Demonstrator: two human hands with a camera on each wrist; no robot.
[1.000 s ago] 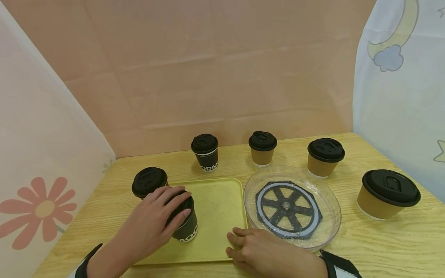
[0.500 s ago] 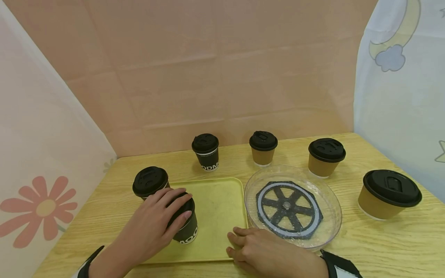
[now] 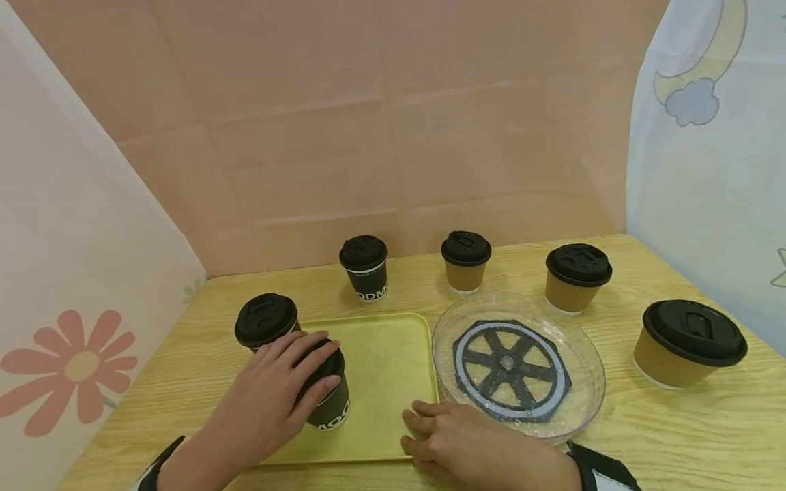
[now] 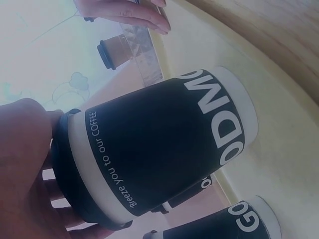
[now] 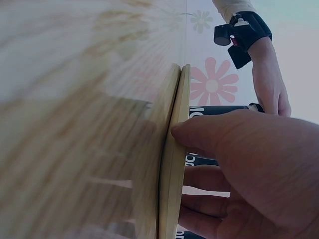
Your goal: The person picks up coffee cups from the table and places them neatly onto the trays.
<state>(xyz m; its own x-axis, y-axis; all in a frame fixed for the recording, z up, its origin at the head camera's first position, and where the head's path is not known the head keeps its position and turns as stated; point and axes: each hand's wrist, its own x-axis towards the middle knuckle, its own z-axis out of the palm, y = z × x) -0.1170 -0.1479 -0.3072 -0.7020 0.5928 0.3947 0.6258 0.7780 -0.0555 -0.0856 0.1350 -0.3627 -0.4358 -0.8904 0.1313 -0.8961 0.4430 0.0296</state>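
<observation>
My left hand (image 3: 270,382) grips a black paper coffee cup (image 3: 331,409) by its dark lid from above, fingers spread round the rim. The cup stands upright on the left part of a yellow tray (image 3: 387,389); white lettering shows on its side in the left wrist view. Down at the tray's near right corner, my right hand (image 3: 473,436) rests with its fingers laid over the edge. In the right wrist view its thumb touches the outer side of the tray rim (image 5: 172,169). Behind the left hand, partly hidden, is another black-lidded cup (image 3: 266,319).
A clear round dish (image 3: 592,382) holding a dark wheel-shaped piece (image 3: 506,365) sits right of the tray. Along the back stand a black cup (image 3: 365,273) and a brown cup (image 3: 464,273). Two more brown lidded cups (image 3: 571,293) are at the right on the wooden table (image 3: 651,436).
The view shifts very slightly. Both hands, the gripped cup and the tray keep their places.
</observation>
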